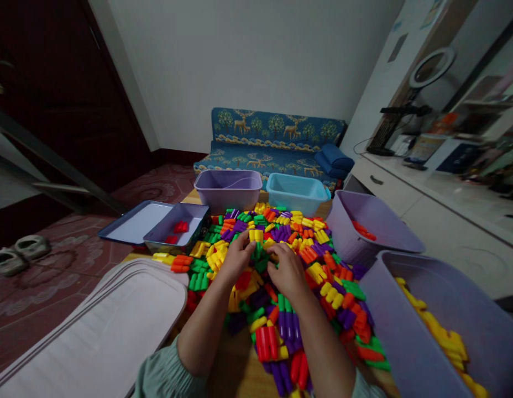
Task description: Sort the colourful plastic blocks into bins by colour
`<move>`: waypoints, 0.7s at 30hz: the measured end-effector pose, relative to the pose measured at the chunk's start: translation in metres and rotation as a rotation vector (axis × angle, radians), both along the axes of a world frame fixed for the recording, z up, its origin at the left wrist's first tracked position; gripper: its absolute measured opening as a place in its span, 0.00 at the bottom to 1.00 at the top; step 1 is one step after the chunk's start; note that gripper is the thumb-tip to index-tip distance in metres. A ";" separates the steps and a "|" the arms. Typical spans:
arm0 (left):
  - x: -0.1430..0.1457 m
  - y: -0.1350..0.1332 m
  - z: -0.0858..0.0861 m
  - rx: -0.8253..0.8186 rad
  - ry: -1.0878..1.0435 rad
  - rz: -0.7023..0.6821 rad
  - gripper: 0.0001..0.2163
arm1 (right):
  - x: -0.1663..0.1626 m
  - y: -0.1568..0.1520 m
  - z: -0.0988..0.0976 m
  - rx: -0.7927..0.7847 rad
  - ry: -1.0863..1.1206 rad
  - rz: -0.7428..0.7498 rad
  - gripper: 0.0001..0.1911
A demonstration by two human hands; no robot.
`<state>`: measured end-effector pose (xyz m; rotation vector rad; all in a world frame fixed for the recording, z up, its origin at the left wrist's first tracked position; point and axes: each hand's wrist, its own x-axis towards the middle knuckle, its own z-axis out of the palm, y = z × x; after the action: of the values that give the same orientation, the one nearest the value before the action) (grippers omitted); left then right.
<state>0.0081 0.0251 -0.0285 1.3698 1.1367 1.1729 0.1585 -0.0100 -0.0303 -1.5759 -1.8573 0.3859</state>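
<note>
In the head view, the left hand (239, 255) has its fingers drawn in narrowly beside a yellow piece (256, 236), while the right hand (287, 269) curls close to green pieces (261, 260) between the two; whether either hand grips anything, I cannot tell; most of the mixed plastic pieces (282, 234) lie loose across the wooden table (229, 371); a smaller share sits apart, with yellow ones in the near-right bin (375, 282), orange-red ones in the bin beyond it (343, 237) and red ones in the open box (194, 222), so sorting looks barely begun; a purple bin (227, 200) and a blue bin (298, 204) bound the far side; pale lids (111, 337) crowd the left, and the containers hem in the heap.
</note>
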 end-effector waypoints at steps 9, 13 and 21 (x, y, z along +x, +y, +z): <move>0.002 -0.004 0.006 0.031 0.052 -0.301 0.17 | 0.002 0.005 0.009 -0.163 0.822 -0.052 0.27; 0.004 -0.004 0.005 -0.034 0.072 -0.301 0.21 | 0.003 0.005 0.012 -0.199 0.860 -0.061 0.25; -0.003 -0.004 0.009 0.078 0.490 -0.072 0.15 | 0.053 0.015 0.005 0.122 0.604 -0.348 0.25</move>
<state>0.0047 0.0213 -0.0198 1.8042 1.3735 0.8568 0.2116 0.0054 -0.0249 -1.4555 -1.1087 0.5086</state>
